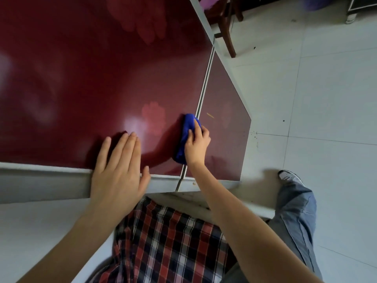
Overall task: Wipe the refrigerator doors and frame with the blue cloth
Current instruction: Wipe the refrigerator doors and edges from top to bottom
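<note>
The glossy dark red upper refrigerator door point(81, 74) fills the left and centre of the head view; the smaller lower red door point(224, 127) lies to its right, across a narrow silver seam point(205, 82). My right hand point(196, 145) is shut on the bunched blue cloth point(186, 133) and presses it against the upper door right beside the seam. My left hand point(118, 170) lies flat with fingers apart on the upper door and over its grey side edge point(40, 180).
White floor tiles point(316, 88) spread to the right. A dark wooden chair leg point(228, 35) stands near the refrigerator's far edge. My leg in jeans and a grey shoe point(289, 177) are on the floor beside the lower door.
</note>
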